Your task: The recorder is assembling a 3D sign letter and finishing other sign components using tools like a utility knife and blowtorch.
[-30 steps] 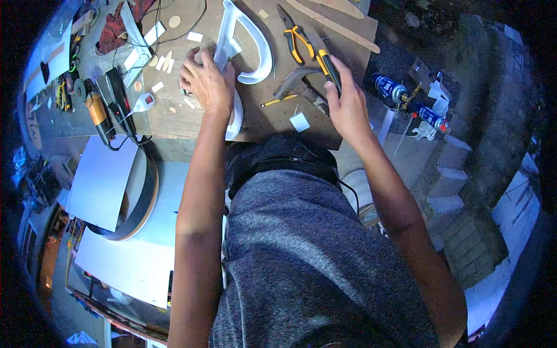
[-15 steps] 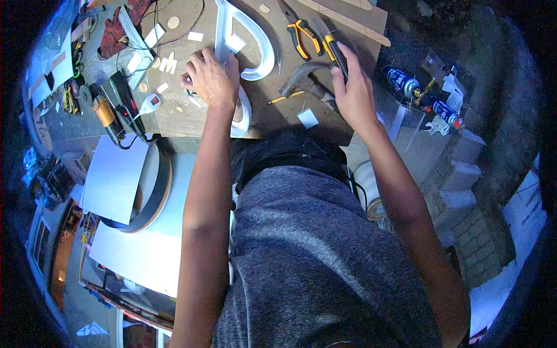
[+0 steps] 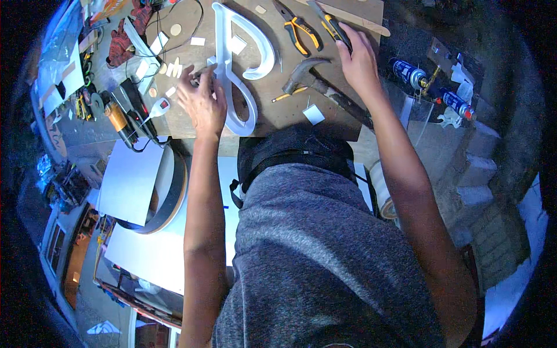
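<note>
1. Step in hand, as judged: handling the knife (image 3: pixel 332 24) near the white curved frame (image 3: pixel 223 49). Best done gripping well back on the handle, blade directed away from the surface's (image 3: pixel 174 124) near edge and clear of the left hand (image 3: pixel 203 107).
2. Frame sits on the surface, lower loop by the near edge. Thin walls probably flex; steady lightly.
3. Right hand (image 3: pixel 361 66): fingers closed round the knife handle, near the right edge.
4. Left hand: fingers half curled, parted, beside the frame; cannot tell whether anything is pinched.
</note>
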Demonstrator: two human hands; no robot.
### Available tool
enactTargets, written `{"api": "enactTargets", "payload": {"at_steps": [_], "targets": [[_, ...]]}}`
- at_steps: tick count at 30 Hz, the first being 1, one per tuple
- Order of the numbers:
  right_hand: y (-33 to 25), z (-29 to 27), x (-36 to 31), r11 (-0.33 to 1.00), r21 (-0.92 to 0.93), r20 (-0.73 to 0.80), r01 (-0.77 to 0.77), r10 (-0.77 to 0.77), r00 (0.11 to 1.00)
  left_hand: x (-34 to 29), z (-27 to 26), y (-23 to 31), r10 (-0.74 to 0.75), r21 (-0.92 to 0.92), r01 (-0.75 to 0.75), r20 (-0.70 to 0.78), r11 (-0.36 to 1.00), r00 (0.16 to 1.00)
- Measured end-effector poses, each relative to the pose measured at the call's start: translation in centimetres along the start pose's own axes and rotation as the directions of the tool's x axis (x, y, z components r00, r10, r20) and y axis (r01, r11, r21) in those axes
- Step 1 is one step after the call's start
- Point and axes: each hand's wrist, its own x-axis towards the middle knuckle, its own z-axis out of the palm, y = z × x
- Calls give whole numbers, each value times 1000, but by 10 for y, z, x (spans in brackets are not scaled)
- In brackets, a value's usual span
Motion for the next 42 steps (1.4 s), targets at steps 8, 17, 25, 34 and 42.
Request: {"api": "enactTargets", "payload": {"at_steps": [8,17,25,34,42], "targets": [[-7,-3,-15,1000,-22,-112,-15,13,994,22,1,8,152,241,-199,202,950,968],[-28,-39,-43,994,36,-150,-102,107,983,37,7,10,110,276,-217,358,936,927],[-47,-72,-73,986,68,-166,-152,162,973,35,-17,2,72,184,-94,119,979,990],[-39,-78,-122,968,186,-169,-169,201,965,-36,-36,-24,-14,75,5,120,997,993],[-21,-104,-158,966,171,-281,-192,234,931,-78,-28,-15,86,-128,-62,195,990,977]]}}
